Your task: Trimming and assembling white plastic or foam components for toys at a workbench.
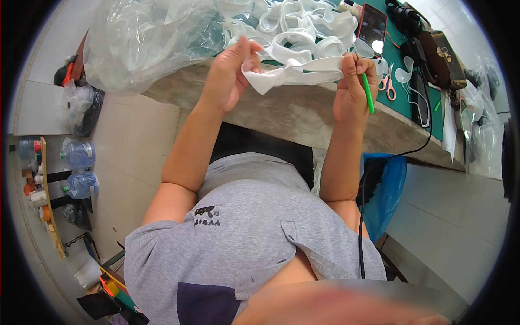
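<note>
A white fabric collar (pixel 265 81) with a pointed end is stretched between my hands, just past the table's near edge. My left hand (pixel 230 73) pinches it at the pointed left side, fingers closed. The right end is gripped by my right hand (pixel 353 89). A slim green stick-like tool (pixel 368 93) is also tucked in that hand; its tip is hidden. Behind my hands, several similar white collars (pixel 292 19) lie curled in a pile on the table.
The table (pixel 260 111) has a green mat (pixel 398 100). A large clear plastic bag (pixel 141 49) sits at left. At right are a phone (pixel 372 30), orange-handled scissors (pixel 390 89), clear templates (pixel 403 73), a brown case (pixel 439 54) and a black cable (pixel 417 149).
</note>
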`<state>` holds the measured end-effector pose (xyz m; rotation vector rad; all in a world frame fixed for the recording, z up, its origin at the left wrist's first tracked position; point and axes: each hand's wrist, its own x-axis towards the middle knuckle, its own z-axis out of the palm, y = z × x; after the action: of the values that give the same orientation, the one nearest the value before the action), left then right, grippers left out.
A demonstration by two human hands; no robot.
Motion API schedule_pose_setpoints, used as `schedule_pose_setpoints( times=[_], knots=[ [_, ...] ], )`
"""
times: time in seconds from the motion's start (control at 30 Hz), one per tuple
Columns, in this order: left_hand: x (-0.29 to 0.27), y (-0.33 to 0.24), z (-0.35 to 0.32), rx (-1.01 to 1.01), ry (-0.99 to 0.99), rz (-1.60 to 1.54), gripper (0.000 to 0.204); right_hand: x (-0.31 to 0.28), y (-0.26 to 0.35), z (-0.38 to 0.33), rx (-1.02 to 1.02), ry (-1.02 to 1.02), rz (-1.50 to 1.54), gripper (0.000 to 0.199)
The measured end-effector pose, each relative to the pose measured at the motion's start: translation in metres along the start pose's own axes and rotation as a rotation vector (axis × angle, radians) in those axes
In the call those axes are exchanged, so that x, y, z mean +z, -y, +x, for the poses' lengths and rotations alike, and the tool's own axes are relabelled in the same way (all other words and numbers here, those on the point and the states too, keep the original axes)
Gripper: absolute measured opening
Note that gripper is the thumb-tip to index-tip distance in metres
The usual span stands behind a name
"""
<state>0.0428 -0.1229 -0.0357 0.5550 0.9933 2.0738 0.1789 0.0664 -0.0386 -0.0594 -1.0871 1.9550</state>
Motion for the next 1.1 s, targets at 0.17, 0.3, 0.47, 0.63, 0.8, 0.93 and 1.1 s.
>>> schedule_pose_setpoints(
  times=[0.17, 0.3, 0.47, 0.63, 0.8, 0.93, 1.1],
  knots=[
    [0.034, 0.002, -0.007, -0.146, -0.002, 0.822, 0.022, 0.015, 0.002, 0.001, -0.075, 0.087, -0.083, 0.023],
    [0.029, 0.01, -0.005, -0.133, 0.02, 0.754, 0.022, 0.025, 0.004, 0.004, -0.061, 0.173, -0.244, 0.022],
    [0.027, 0.015, -0.004, -0.167, -0.053, 0.315, 0.021, 0.018, -0.004, -0.005, -0.773, -0.096, -0.752, 0.03],
    [0.031, 0.012, -0.005, -0.191, -0.068, 0.257, 0.022, 0.034, 0.0, -0.032, -0.335, 0.201, -0.844, 0.03],
    [0.022, 0.019, -0.002, -0.148, -0.076, 0.296, 0.023, 0.038, -0.014, -0.029, -0.182, 0.271, -0.699, 0.027],
    [0.028, 0.019, -0.002, -0.124, -0.142, 0.182, 0.025, 0.042, -0.018, -0.03, -0.328, 0.214, -0.627, 0.025],
    [0.038, 0.017, -0.002, -0.102, -0.13, 0.049, 0.033, 0.039, -0.02, -0.03, -0.201, 0.078, -0.367, 0.027]
  ],
)
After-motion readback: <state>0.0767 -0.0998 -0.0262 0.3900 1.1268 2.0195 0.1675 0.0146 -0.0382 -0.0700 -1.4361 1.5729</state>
